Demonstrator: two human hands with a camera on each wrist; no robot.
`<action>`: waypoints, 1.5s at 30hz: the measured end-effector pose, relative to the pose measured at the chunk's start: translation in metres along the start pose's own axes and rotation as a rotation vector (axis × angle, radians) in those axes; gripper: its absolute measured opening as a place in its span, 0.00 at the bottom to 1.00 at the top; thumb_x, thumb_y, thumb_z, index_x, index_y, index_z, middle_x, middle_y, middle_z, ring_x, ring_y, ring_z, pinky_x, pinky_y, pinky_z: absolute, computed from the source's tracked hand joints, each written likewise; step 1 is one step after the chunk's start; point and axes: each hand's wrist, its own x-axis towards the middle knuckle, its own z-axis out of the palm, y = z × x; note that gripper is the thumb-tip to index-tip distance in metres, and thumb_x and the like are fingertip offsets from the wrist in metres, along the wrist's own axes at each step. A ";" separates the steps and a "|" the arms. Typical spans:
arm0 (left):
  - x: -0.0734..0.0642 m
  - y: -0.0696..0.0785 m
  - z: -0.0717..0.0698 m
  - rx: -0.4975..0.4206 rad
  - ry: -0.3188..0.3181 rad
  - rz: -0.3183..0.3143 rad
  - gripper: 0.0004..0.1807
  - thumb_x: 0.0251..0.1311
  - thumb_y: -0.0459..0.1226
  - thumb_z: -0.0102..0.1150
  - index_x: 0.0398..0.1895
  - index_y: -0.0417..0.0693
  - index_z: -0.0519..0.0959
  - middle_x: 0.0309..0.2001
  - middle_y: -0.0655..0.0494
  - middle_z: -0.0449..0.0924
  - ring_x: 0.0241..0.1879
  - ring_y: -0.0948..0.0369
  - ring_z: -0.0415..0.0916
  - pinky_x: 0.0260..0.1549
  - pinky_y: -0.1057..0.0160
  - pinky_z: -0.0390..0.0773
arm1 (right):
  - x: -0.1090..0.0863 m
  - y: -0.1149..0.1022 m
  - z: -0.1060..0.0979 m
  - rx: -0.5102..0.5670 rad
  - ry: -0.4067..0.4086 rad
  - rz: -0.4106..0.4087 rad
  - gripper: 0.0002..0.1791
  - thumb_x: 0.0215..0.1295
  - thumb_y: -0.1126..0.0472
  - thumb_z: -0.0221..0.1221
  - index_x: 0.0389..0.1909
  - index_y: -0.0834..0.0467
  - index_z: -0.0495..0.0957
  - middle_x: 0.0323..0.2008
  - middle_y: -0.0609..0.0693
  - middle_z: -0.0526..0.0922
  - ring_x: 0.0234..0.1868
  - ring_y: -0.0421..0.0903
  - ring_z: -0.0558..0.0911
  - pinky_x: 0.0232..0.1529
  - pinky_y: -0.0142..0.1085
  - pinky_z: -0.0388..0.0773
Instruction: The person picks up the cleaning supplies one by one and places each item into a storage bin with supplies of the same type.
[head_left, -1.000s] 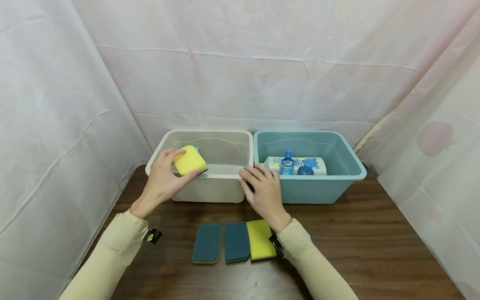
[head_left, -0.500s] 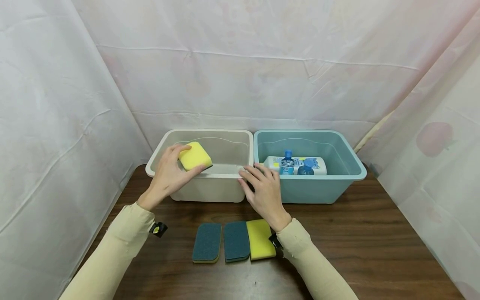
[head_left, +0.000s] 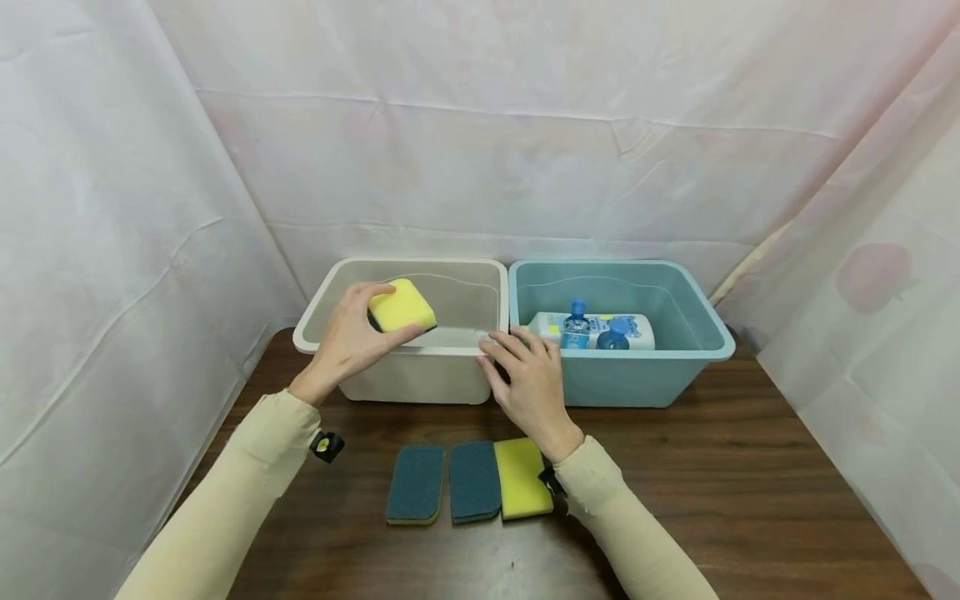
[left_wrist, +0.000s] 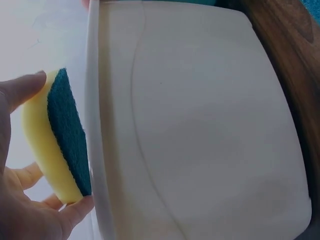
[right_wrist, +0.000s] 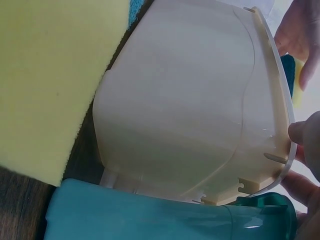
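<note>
My left hand (head_left: pixel 352 333) pinches a sponge (head_left: pixel 402 306), yellow foam with a dark green scouring layer, over the front part of the beige bin (head_left: pixel 420 379). In the left wrist view the sponge (left_wrist: pixel 55 137) sits between thumb and fingers, its green face toward the bin's rim. My right hand (head_left: pixel 528 383) rests on the front rims where the beige bin and the blue bin (head_left: pixel 615 382) meet; in the right wrist view its fingers hook over the beige rim. Three more sponges lie on the table before the bins: two green side up (head_left: pixel 416 483) and one yellow side up (head_left: pixel 522 477).
Inside the blue bin are a white bottle (head_left: pixel 637 332) lying down and two smaller blue-capped bottles (head_left: pixel 576 325). The bins stand side by side on a dark wooden table (head_left: pixel 720 483), with pale curtains (head_left: pixel 480 167) behind and on both sides.
My left hand has moved a little to the right and slightly farther back, carrying the sponge with it. The right hand and the sponges on the table have stayed in place.
</note>
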 end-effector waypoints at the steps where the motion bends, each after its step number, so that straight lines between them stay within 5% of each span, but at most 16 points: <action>1: 0.001 -0.001 0.001 0.004 0.001 -0.004 0.46 0.58 0.59 0.75 0.75 0.45 0.73 0.75 0.41 0.67 0.66 0.43 0.69 0.56 0.46 0.72 | 0.000 0.000 0.001 0.001 0.004 -0.002 0.13 0.74 0.52 0.67 0.54 0.50 0.90 0.57 0.51 0.90 0.66 0.59 0.81 0.62 0.56 0.72; 11: 0.012 0.000 0.007 0.053 -0.001 -0.012 0.47 0.57 0.58 0.75 0.75 0.43 0.73 0.72 0.37 0.70 0.65 0.43 0.69 0.52 0.48 0.71 | -0.001 -0.001 0.005 -0.005 0.022 -0.011 0.13 0.72 0.51 0.69 0.53 0.49 0.90 0.57 0.50 0.90 0.65 0.59 0.81 0.61 0.55 0.72; 45: 0.035 0.011 0.024 -0.030 -0.002 -0.063 0.51 0.56 0.58 0.78 0.77 0.43 0.70 0.75 0.38 0.66 0.66 0.44 0.68 0.59 0.44 0.74 | 0.000 0.005 0.005 -0.008 0.015 -0.007 0.14 0.72 0.50 0.69 0.54 0.49 0.90 0.57 0.50 0.90 0.66 0.59 0.81 0.61 0.55 0.73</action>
